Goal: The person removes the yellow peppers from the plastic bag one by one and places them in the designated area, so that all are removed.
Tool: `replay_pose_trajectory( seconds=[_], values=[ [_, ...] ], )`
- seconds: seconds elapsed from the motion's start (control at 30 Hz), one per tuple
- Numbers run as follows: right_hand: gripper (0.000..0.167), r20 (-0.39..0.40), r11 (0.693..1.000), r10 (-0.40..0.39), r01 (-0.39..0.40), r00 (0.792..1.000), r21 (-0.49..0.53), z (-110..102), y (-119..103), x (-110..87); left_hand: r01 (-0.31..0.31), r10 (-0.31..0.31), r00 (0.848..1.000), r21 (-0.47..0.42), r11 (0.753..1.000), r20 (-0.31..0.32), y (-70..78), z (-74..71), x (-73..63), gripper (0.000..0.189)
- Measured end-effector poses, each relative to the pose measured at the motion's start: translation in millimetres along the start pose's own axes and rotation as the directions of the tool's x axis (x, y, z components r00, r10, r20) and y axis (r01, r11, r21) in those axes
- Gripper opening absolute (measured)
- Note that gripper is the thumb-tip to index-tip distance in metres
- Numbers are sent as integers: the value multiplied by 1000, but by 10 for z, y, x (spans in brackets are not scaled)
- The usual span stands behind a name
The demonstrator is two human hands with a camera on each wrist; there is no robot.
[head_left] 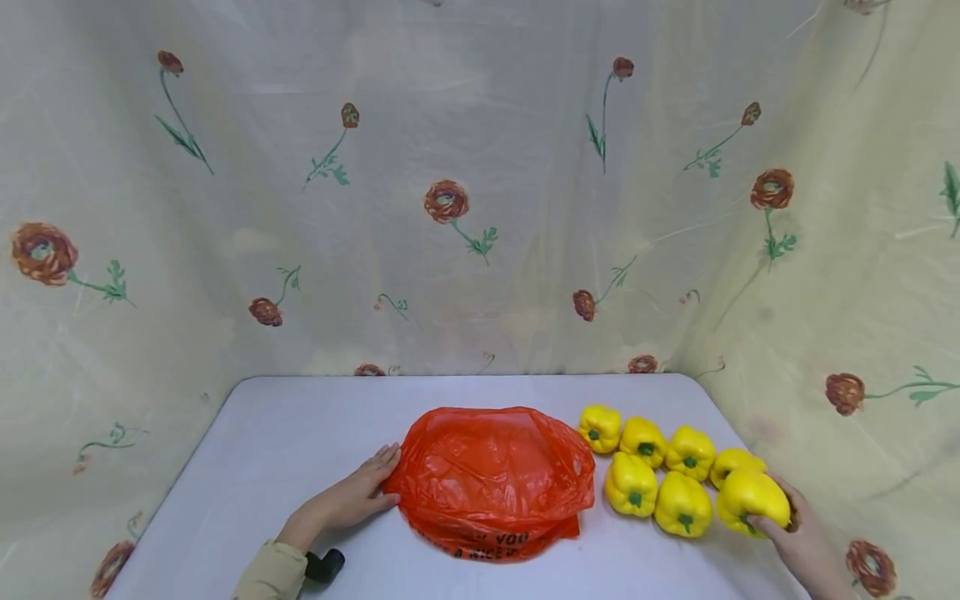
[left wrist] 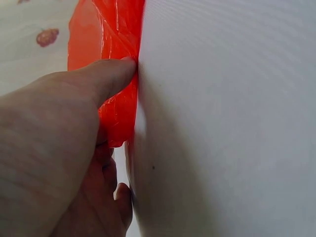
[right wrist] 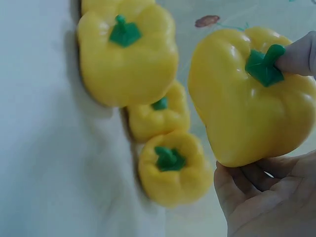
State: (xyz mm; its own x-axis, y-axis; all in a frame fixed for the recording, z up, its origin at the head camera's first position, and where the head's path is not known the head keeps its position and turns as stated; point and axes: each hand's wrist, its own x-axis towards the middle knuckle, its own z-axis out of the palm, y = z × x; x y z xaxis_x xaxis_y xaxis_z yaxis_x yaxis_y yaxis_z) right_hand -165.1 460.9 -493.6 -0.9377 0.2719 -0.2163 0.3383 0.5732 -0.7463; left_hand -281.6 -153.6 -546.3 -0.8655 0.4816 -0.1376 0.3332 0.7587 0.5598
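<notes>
A red plastic bag [head_left: 491, 475] lies with its mouth spread wide, dark printed letters along its near side. At the bag's left edge rests my left hand [head_left: 352, 497], fingers extended along its side; in the left wrist view its thumb [left wrist: 116, 74] touches the red plastic. My right hand [head_left: 802, 537] grips a yellow bell pepper [head_left: 752, 500] with a green stem. The thumb [right wrist: 298, 54] presses by that stem, and the other fingers are under the far side. Held up off the table, the pepper overlaps another yellow bell pepper [head_left: 731, 461] behind it.
Several more yellow bell peppers [head_left: 683, 504] lie in two rows between the bag and my right hand. All sit on a white table [head_left: 300, 433]. A flowered curtain [head_left: 480, 292] surrounds its back and sides. Something black [head_left: 325, 567] is at my left wrist.
</notes>
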Motion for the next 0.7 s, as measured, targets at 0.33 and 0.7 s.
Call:
replay_pose_trajectory(
  seconds=[0.33, 0.7],
  values=[
    [100, 42, 994, 89, -86, 995, -65, 111, 353, 13, 2, -2, 1000, 13, 1000, -4, -34, 22, 6, 78],
    [125, 64, 981, 167, -160, 984, -106, 240, 430, 36, 0, 0, 1000, 20, 1000, -2, -14, 16, -9, 78]
  ],
)
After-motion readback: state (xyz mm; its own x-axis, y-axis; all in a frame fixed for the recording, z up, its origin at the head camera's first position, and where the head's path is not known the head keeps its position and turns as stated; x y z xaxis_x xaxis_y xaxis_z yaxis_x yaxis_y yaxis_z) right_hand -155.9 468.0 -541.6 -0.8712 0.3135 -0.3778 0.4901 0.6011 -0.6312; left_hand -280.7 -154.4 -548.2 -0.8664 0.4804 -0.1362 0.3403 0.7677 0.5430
